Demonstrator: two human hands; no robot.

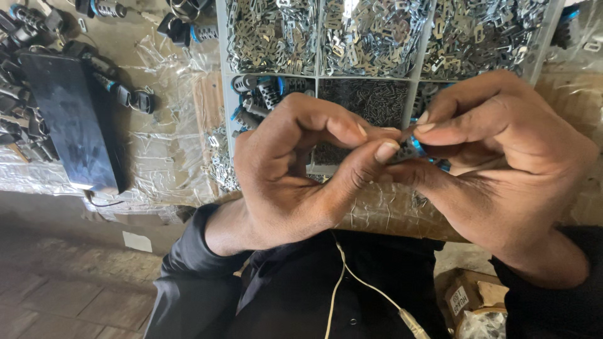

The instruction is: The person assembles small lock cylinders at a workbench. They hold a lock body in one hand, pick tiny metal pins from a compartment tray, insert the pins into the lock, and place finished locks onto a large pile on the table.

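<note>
1. My left hand (pixel 295 176) and my right hand (pixel 496 157) meet in front of my chest, above the near edge of the workbench (pixel 176 157), fingertips pressed together around one small part (pixel 411 149)
2. The part is tiny, dark grey or black plastic with a bright blue bit on its right side; most of it is hidden by my fingers, so I cannot tell its full shape
3. My left thumb and forefinger are pinched narrow on the part's left end; my right thumb and forefinger close on it from above and from the right, so both hands hold it
4. Just beyond my hands sits a pale divided tray (pixel 317 78). Its far compartments are heaped with small shiny metal clips (pixel 370 34); a nearer compartment holds black and blue plastic connectors (pixel 264 94), and the one beside it dark fine pieces (pixel 370 100)
5. To my left, well apart, a dark flat slab (pixel 69 119) lies on the crinkled clear plastic covering the workbench, with more black connectors (pixel 125 94) scattered about it
6. A thin pale cable (pixel 352 282) runs down my dark shirt
</note>
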